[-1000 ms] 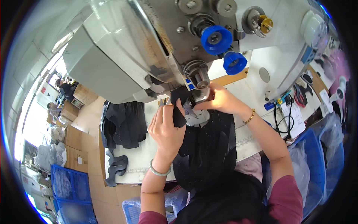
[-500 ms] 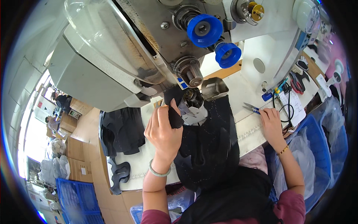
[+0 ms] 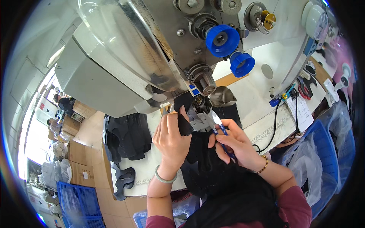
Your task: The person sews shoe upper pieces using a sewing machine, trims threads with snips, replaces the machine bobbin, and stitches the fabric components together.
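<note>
My left hand (image 3: 172, 138) pinches a strip of black fabric (image 3: 184, 121) and holds it up under the head of a large white sewing machine (image 3: 125, 64). My right hand (image 3: 234, 142) grips small blue-handled thread snips (image 3: 218, 127), their metal tips pointing at the fabric beside the needle area (image 3: 199, 108). The rest of the black fabric piece (image 3: 207, 163) hangs down between my forearms toward my lap.
Blue knobs (image 3: 222, 40) stick out of the machine above my hands. A stack of black pieces (image 3: 127, 135) lies on the white table at left. Scissors, paper and a black cable (image 3: 283, 114) sit at right. Blue crates (image 3: 78, 197) and cardboard boxes stand on the floor.
My right hand came back from the tools at the right of the table, now holding the snips at the fabric by the needle. My left hand stayed holding the fabric.
</note>
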`<state>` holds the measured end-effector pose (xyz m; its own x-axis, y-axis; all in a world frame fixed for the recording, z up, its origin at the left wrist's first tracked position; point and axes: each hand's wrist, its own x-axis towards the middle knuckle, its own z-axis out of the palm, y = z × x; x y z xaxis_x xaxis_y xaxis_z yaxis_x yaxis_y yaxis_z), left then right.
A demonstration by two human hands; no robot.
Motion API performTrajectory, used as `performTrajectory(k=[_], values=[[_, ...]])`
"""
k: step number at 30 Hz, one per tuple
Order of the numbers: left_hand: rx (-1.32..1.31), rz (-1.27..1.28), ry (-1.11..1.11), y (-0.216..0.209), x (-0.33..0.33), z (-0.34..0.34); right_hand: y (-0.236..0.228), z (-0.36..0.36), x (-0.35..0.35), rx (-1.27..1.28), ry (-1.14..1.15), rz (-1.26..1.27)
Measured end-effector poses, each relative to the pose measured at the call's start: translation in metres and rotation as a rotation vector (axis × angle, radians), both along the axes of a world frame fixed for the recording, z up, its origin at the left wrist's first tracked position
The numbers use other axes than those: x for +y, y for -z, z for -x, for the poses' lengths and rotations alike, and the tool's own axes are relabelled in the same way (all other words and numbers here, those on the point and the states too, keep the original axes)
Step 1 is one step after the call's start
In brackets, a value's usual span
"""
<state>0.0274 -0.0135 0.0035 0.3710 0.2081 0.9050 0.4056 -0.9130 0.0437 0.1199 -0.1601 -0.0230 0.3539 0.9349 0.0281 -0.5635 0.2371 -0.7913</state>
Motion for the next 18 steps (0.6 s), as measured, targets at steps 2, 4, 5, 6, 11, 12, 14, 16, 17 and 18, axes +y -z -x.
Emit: performTrajectory(k=[2,4,5,6,11,12,14,16,17,18], values=[[-0.002,0.000,0.003,0.000,0.000,0.000,-0.002,0.001,0.011,0.012,-0.007,0.022],[-0.033,0.005,0.014,0.001,0.000,0.000,-0.003,0.000,0.018,-0.026,-0.026,0.045],[-0.035,0.005,0.013,0.001,0.000,0.000,-0.002,-0.003,0.021,-0.025,-0.089,0.028],[-0.034,0.009,0.014,0.001,0.000,0.000,-0.001,-0.004,0.023,-0.024,-0.151,0.013],[0.001,-0.002,0.003,0.001,0.001,0.003,-0.011,0.000,0.023,0.171,-0.136,0.057],[-0.021,0.003,0.019,0.000,0.001,0.001,-0.012,0.000,0.023,0.204,-0.119,0.055],[-0.044,0.007,0.034,0.000,0.002,0.001,-0.011,-0.001,0.022,0.186,-0.118,0.064],[-0.036,0.001,0.024,0.001,0.001,0.001,-0.009,-0.001,0.022,0.170,-0.115,0.073],[-0.036,0.001,0.024,0.001,0.000,0.001,-0.007,-0.002,0.024,0.178,-0.123,0.077],[-0.035,0.010,0.023,0.000,0.000,0.001,-0.006,-0.002,0.026,0.186,-0.131,0.079]])
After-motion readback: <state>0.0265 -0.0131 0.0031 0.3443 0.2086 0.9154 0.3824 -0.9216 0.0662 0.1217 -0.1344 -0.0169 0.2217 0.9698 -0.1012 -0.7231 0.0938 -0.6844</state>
